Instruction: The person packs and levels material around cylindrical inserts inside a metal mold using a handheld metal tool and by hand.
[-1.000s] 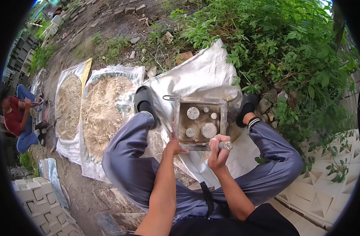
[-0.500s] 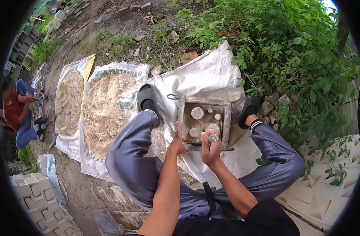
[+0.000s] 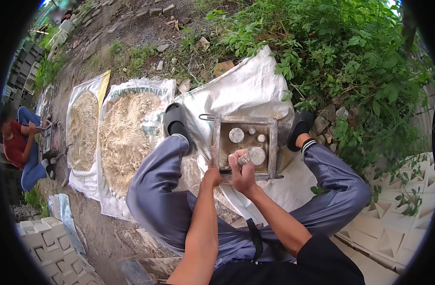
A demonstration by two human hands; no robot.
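Right hand (image 3: 242, 175) is closed around a stubby rod (image 3: 243, 159) over the box (image 3: 273, 149); left hand (image 3: 212, 172), partly open, rests against its side. Dusty grey, with pale round discs (image 3: 236, 135) inside, the box sits on a crumpled white sack (image 3: 246, 85) outdoors. Beyond: sandy heaps (image 3: 127, 137), green plants (image 3: 355, 66), another person (image 3: 15, 145).

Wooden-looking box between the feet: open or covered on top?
Open. The box shows its rim all round, and pale round pieces are visible inside, with no lid over them.
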